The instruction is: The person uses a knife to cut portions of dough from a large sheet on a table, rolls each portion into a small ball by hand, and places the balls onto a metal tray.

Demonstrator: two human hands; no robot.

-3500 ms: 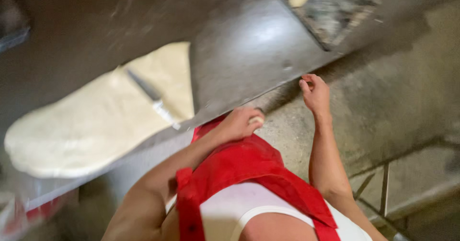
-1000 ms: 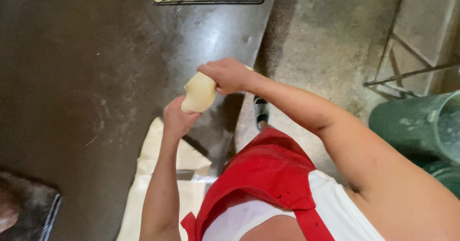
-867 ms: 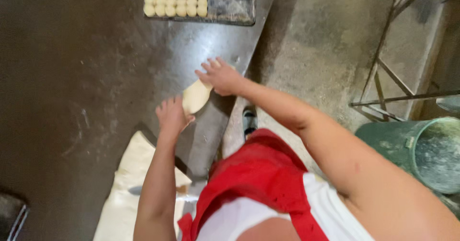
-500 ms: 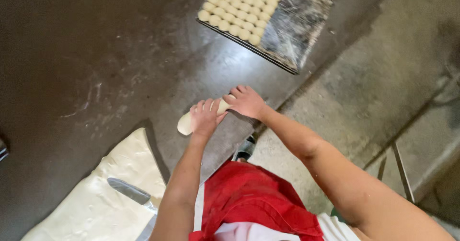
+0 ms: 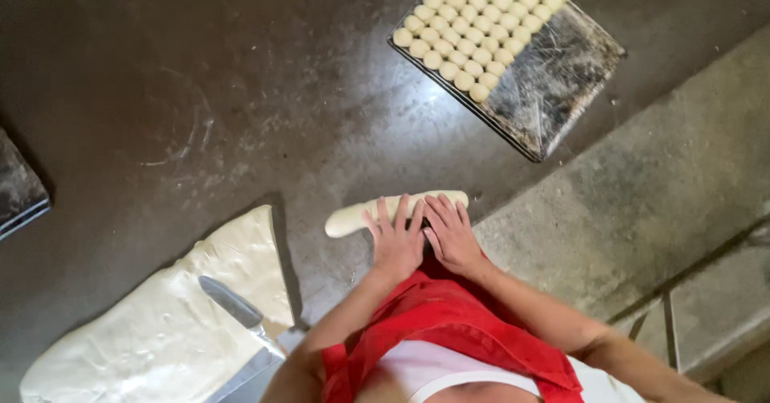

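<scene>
A dough log [image 5: 395, 210] on the dark worktable [image 5: 160, 90] is pressed under the flat, open left hand [image 5: 397, 243] and right hand [image 5: 451, 234]; nothing is gripped. A dough slab [image 5: 160, 323] bearing a knife [image 5: 231, 302] is seen lower left. A tray [image 5: 553, 82] of dough balls [image 5: 481, 22] is set well beyond.

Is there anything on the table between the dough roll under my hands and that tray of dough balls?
Nothing visible. Both hands, left and right, rest on the dough roll, and only bare dark tabletop lies between it and the tray.
</scene>
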